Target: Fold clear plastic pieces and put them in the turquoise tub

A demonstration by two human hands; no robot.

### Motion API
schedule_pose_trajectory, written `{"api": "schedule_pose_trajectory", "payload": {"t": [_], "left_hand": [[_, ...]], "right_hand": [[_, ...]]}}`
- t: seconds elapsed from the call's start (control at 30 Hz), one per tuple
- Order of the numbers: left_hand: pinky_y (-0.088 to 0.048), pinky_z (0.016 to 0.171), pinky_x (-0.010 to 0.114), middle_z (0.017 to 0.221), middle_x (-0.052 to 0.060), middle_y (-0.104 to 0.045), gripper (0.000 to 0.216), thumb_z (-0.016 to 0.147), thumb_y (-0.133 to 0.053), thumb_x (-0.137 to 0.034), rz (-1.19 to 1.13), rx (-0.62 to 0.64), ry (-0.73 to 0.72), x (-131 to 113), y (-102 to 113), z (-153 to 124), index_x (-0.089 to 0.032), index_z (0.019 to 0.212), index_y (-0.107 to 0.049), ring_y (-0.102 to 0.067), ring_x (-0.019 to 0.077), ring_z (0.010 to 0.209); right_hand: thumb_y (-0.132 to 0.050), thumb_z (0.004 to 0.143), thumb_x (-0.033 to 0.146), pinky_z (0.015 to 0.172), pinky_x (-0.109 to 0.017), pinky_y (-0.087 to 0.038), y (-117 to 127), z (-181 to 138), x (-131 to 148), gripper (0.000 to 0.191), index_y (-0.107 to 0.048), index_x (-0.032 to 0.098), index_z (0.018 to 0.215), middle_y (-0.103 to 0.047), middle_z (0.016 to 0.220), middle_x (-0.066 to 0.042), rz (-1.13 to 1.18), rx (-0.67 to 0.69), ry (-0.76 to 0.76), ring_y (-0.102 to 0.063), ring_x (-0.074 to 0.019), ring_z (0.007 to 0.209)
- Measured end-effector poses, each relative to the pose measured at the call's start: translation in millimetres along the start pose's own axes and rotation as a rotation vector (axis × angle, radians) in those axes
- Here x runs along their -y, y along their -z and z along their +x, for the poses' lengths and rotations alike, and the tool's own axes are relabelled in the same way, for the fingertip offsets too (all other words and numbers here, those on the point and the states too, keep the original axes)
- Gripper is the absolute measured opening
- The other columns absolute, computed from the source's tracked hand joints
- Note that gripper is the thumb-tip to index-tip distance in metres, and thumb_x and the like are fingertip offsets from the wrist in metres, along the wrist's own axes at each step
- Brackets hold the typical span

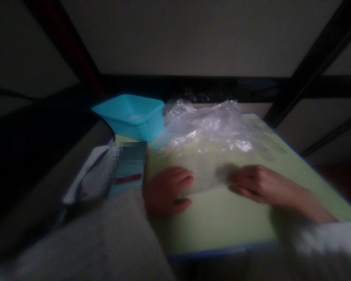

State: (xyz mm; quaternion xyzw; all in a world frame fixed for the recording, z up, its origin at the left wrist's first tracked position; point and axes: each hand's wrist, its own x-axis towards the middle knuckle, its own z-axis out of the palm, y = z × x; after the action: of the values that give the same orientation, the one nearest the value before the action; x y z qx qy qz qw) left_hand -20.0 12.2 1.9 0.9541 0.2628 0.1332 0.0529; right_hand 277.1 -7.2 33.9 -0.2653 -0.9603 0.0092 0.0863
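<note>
A clear plastic bag (210, 132) lies crumpled across a light green table (222, 222), with a flat pale part of it stretched toward me. My left hand (168, 189) rests on the near left edge of that flat part, fingers curled and pinching the plastic. My right hand (257, 183) holds the near right edge, fingers closed on it. Both wrists wear pale grey sleeves. The picture is dim and blurred.
A turquoise plastic tub (134, 115) stands at the table's far left corner. A teal and white box or pack (128, 166) lies left of my left hand. Dark frame bars (310, 58) run behind and beside the table. The table's blue edge (222, 249) is near me.
</note>
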Motion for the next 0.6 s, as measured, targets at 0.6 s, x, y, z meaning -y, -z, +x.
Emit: {"api": "schedule_pose_trajectory", "payload": {"t": [0.6], "left_hand": [[-0.046, 0.093, 0.042, 0.117, 0.012, -0.062, 0.032, 0.091, -0.043, -0.032, 0.046, -0.029, -0.036, 0.1, -2.3, 1.5, -0.013, 0.113, -0.057, -0.055, 0.0251, 0.109]], "right_hand": [[-0.037, 0.099, 0.027, 0.063, -0.031, -0.04, 3.3, 5.2, -5.6, 0.032, -0.063, 0.016, 0.084, -0.06, 0.073, -0.005, 0.06, -0.067, -0.008, -0.054, -0.0162, 0.069]]}}
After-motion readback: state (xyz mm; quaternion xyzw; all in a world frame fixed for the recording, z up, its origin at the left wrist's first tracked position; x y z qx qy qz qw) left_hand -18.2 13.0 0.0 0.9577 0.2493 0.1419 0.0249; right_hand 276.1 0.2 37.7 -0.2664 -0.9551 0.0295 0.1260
